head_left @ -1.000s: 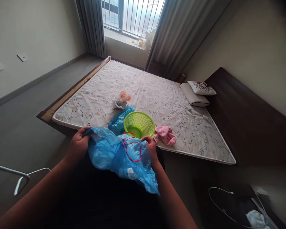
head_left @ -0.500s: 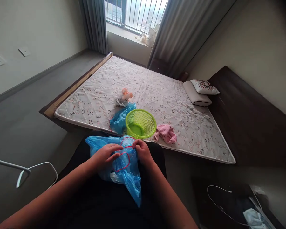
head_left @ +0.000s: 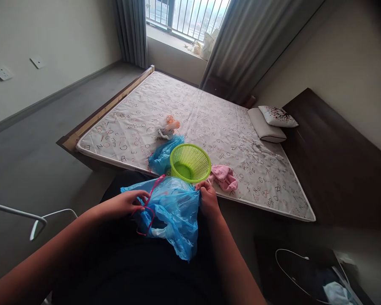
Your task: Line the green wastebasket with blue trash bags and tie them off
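A thin blue plastic bag [head_left: 180, 207] with a red drawstring [head_left: 151, 197] lies spread over my lap. My left hand [head_left: 130, 202] pinches the red drawstring at the bag's left side. At the upper right edge of the bag, my right hand [head_left: 208, 198] is closed on the blue plastic. Just beyond the bag, a green plastic basket [head_left: 190, 163] stands on the mattress edge, with nothing seen inside it. A second blue plastic bag [head_left: 165, 154] lies crumpled against the basket's left side, and a pink cloth [head_left: 225, 178] lies to its right.
The patterned mattress [head_left: 139, 110] fills the middle. Crumpled orange and white plastic [head_left: 170, 127] lies on it, and pillows [head_left: 266, 123] rest by the headboard. A white metal bar [head_left: 15, 212] sticks in at left. A cable [head_left: 292, 275] lies on a dark surface at lower right.
My hands have moved apart, spreading the blue bag wider. The right hand has shifted right with the bag's edge, and the left has moved left with the red drawstring.
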### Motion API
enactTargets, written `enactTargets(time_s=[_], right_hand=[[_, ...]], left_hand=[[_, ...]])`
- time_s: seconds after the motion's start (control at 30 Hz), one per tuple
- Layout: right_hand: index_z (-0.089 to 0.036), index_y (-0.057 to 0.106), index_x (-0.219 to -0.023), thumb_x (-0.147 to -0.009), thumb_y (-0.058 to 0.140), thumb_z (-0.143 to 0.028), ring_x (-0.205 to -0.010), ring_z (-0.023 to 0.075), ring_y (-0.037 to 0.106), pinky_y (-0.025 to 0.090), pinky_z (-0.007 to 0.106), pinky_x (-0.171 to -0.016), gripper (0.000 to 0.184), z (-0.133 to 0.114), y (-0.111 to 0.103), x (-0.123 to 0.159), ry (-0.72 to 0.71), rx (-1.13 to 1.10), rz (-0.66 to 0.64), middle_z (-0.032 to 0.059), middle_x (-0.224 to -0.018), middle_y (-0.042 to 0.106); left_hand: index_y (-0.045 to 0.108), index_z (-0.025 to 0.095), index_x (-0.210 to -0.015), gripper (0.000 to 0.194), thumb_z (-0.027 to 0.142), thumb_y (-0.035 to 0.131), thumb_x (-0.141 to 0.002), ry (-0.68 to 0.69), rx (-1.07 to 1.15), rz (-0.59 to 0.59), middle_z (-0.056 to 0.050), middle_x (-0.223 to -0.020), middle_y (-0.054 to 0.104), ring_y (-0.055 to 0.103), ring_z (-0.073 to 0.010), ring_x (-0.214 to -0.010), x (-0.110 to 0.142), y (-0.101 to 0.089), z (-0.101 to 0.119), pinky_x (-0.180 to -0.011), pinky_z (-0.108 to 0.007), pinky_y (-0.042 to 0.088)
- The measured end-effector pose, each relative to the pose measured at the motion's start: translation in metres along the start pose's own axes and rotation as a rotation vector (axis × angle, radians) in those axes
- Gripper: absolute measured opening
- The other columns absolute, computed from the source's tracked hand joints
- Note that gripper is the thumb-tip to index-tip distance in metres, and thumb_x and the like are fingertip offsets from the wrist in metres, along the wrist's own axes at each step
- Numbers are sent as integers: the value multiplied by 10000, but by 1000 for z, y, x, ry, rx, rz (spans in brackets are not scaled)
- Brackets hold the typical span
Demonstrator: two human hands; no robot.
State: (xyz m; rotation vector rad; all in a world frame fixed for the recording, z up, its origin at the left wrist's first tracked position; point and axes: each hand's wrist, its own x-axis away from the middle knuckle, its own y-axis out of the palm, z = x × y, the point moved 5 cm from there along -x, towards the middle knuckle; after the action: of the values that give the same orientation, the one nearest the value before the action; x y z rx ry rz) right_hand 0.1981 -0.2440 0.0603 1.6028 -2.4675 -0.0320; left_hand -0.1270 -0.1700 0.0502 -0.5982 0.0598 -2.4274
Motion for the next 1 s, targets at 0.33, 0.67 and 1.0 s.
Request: enactTargets(time_s=[0.33, 0.67, 1.0], right_hand=[[-216, 608, -720, -728, 522, -280, -805, 195, 626, 484, 327, -809, 107, -13, -9, 0, -48, 338, 54, 19, -791, 689], [-231, 694, -1077, -960, 687, -317, -899, 197, 702, 595, 344, -826, 145, -82, 90, 70, -509, 619, -221, 62, -1027, 735], [-227, 741, -975, -959, 676, -219, -863, 191, 712, 592, 332, -832, 67, -64, 104, 66, -464, 536, -242, 40, -934, 769]], left_hand=[[753, 186, -906, 209, 390, 708, -902, 123, -168, -41, -57, -911, 780, 728, -229, -887, -1, 11, 7, -854, -336, 565], [696, 177, -916, 274, 444, 756, -905, 323, 169, 350, -46, -861, 759, 749, -196, -807, 8, 13, 85, -760, -306, 619], [724, 201, -953, 161, 351, 745, -899, 412, -115, 497, -4, -818, 727, 689, -156, -752, 22, 16, 113, -741, -266, 585]])
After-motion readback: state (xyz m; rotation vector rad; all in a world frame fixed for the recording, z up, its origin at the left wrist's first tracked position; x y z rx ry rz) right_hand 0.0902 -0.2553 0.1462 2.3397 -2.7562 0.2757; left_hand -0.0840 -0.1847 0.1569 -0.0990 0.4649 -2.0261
